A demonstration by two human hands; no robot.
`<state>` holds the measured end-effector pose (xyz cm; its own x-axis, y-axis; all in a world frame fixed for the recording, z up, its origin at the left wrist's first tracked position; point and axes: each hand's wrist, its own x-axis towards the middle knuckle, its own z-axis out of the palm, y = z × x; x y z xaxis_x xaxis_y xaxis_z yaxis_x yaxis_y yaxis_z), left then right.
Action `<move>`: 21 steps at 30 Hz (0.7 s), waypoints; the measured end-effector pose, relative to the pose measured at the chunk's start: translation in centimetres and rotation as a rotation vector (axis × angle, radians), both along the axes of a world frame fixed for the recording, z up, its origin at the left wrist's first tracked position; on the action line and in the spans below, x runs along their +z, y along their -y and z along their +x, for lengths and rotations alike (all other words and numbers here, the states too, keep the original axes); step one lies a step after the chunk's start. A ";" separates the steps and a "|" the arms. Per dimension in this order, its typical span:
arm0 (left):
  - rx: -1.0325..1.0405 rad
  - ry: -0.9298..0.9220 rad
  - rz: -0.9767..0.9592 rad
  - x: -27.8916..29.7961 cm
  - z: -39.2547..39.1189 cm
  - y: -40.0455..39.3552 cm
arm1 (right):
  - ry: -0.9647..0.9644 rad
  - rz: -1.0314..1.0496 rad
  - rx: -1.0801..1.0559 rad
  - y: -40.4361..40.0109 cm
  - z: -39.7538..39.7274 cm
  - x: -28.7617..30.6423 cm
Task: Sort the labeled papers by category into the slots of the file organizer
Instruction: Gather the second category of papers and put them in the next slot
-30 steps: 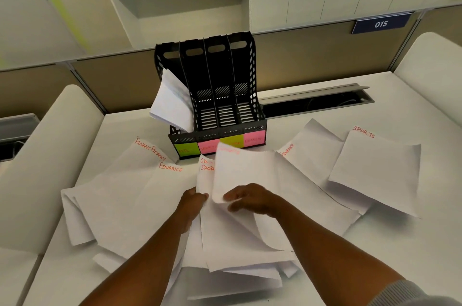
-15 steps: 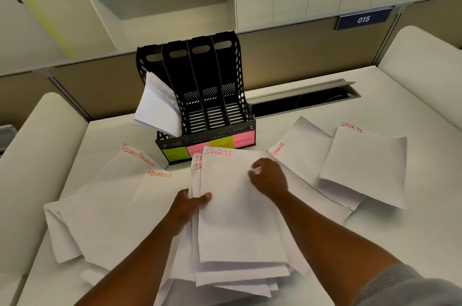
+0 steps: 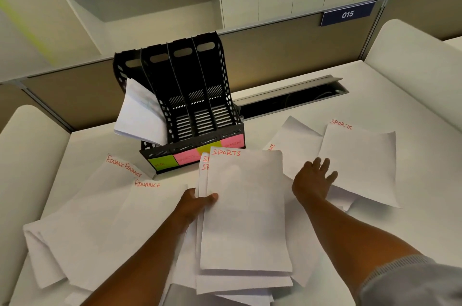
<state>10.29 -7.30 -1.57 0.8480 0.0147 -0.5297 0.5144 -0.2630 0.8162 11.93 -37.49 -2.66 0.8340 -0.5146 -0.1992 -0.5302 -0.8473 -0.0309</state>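
My left hand (image 3: 196,204) grips the left edge of a small stack of sheets headed SPORTS (image 3: 246,208), held just in front of the black file organizer (image 3: 180,105). The organizer has several slots with coloured labels on its front; its leftmost slot holds leaning papers (image 3: 140,115). My right hand (image 3: 313,180) is open, fingers spread, at the left edge of a single SPORTS sheet (image 3: 360,163) lying to the right. Sheets headed FINANCE (image 3: 105,210) are spread on the left.
More white sheets lie overlapped under the stack near the desk's front edge (image 3: 240,288). An open cable trough (image 3: 292,100) runs behind the organizer on the right. Beige partitions border the desk at back and sides.
My right hand left the SPORTS stack and moved right to the single SPORTS sheet. My left hand keeps hold of the stack, which now lies squared up.
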 end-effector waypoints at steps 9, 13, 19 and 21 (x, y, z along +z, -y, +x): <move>-0.032 -0.022 -0.006 -0.8 0.3 1.0 | -0.062 0.021 -0.084 1.7 0.3 -0.6; -0.018 -0.024 0.017 -0.9 0.3 1.0 | 0.009 0.044 -0.156 1.9 0.5 -0.5; 0.053 -0.025 0.089 -1.2 0.2 1.0 | 0.363 0.252 -0.083 0.2 0.9 0.5; 0.085 -0.029 0.105 -1.5 0.2 0.7 | 0.460 0.376 -0.020 -0.8 1.3 1.4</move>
